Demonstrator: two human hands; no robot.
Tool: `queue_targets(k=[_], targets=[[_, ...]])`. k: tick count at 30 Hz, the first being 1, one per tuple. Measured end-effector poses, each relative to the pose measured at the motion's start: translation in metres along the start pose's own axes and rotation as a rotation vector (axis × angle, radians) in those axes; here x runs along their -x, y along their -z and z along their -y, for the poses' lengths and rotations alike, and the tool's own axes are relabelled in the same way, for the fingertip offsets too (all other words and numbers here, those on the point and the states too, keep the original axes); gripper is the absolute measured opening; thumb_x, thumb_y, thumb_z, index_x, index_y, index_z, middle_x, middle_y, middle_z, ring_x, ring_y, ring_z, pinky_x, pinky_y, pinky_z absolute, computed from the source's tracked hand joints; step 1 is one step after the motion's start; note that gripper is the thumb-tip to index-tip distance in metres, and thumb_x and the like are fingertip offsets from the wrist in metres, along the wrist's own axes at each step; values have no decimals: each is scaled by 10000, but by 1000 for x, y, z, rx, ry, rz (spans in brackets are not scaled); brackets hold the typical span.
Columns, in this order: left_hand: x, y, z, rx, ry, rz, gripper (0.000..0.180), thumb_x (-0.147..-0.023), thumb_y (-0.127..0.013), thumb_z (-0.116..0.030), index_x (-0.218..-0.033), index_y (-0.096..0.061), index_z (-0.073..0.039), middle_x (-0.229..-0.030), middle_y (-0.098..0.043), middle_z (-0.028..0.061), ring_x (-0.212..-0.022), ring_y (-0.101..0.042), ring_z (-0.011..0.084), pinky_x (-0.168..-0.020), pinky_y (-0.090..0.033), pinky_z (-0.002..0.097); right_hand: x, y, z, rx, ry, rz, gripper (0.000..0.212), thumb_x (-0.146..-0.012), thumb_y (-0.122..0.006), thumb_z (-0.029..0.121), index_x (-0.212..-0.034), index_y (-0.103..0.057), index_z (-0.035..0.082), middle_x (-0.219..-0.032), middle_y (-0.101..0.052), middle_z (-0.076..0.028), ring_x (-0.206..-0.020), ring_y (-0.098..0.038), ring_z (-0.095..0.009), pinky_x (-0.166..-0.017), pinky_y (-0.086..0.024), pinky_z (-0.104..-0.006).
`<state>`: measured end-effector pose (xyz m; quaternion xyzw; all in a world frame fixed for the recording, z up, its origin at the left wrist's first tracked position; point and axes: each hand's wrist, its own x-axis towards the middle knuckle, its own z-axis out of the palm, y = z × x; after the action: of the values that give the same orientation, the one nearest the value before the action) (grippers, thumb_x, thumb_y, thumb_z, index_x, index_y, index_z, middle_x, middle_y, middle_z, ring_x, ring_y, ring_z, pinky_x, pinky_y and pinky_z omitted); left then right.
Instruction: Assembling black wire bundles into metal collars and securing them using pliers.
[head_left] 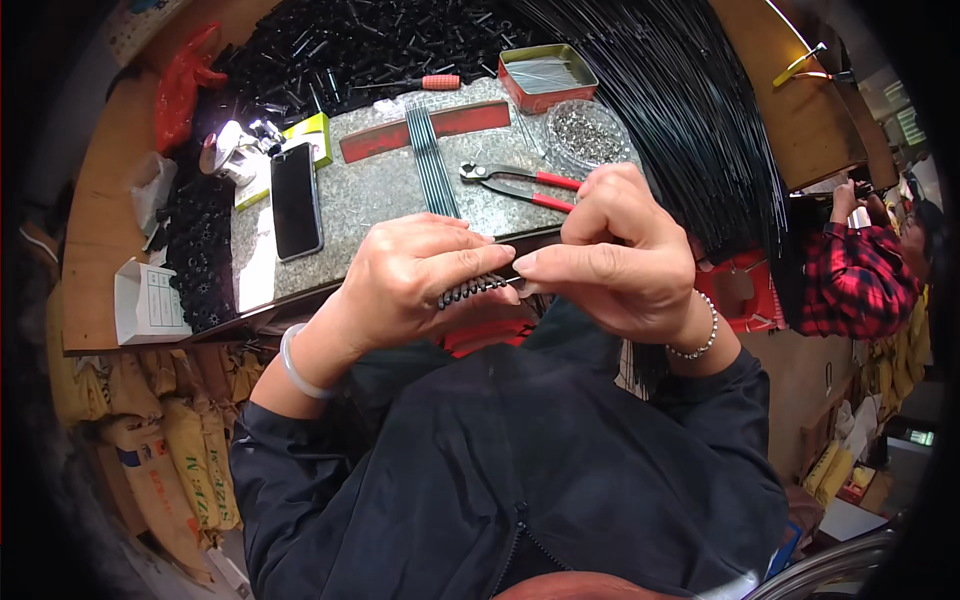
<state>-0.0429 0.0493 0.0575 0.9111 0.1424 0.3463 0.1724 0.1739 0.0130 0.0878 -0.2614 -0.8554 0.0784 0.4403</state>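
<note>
- The left hand [415,275] grasps a black ribbed strip [470,291] between thumb and fingers, in front of the person's body and just off the near edge of the worktop [370,195].
- The right hand [625,255] is closed in a pinch at the strip's right end; what its fingertips grip is too small to tell.
- Beyond the left hand, a bundle of thin rods [430,165] lies across a red strip [380,146].
- Near the right hand, pliers [555,181] with 2 red handles lie on the worktop.
- Behind them stand a round clear dish [588,134] of small metal pieces and a red tin [545,100] holding thin pale sticks.
- To the left, a dark phone [297,205] lies beside a yellow-green box [318,140].
- At the far side, a red-handled tool [441,82] lies before a heap of black parts [380,45].
- Long black rods [690,110] spread along the right.
- Farther right, 1 co-worker [860,280] wears a checked shirt.
</note>
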Motion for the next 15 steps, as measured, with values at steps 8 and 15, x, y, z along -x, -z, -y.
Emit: queue_targets(k=[8, 15], targets=[[1, 0, 3, -40, -14, 12, 275, -701, -685, -227, -844, -641, 4, -823, -655, 125, -760, -655, 271, -728, -532, 378, -4, -2, -5, -36, 106, 41, 306, -595, -760, 111, -892, -686, 106, -673, -463, 16, -599, -432, -149, -648, -400, -322], [-2, -1, 3, -70, -47, -28, 266, -675, -730, -242, -842, -655, -49, -756, -651, 72, -686, -640, 221, -641, -519, 321, -8, -15, 0, -99, 143, 14, 297, -637, -759, 153, -906, -668, 64, -677, -479, 1, -607, -450, -157, -636, -406, -318]])
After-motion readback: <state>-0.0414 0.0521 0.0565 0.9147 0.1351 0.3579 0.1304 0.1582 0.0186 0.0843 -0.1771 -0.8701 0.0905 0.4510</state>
